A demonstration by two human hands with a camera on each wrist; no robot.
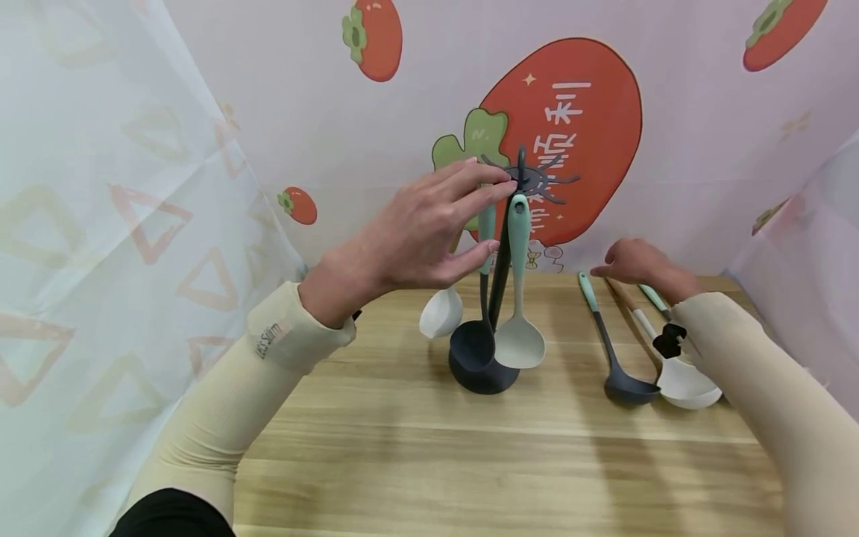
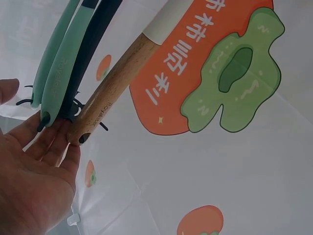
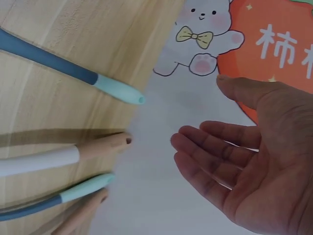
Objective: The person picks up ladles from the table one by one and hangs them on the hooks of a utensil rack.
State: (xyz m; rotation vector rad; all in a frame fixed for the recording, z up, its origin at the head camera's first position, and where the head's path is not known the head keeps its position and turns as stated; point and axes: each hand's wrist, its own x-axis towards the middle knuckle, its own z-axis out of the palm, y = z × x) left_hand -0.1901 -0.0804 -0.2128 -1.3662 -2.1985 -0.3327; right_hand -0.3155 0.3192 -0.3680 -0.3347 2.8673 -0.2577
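Wooden-handled utensil (image 2: 125, 73) reads “Royal…”, the backdrop (image 2: 244, 166) “柿柿顺利”.

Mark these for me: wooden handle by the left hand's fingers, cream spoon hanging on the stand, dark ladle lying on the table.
Wooden handle (image 2: 116, 84), left wrist view: mid-length on the brown wood.
Cream spoon (image 1: 520, 345), head view: on its bowl.
Dark ladle (image 1: 629, 390), head view: on its bowl.
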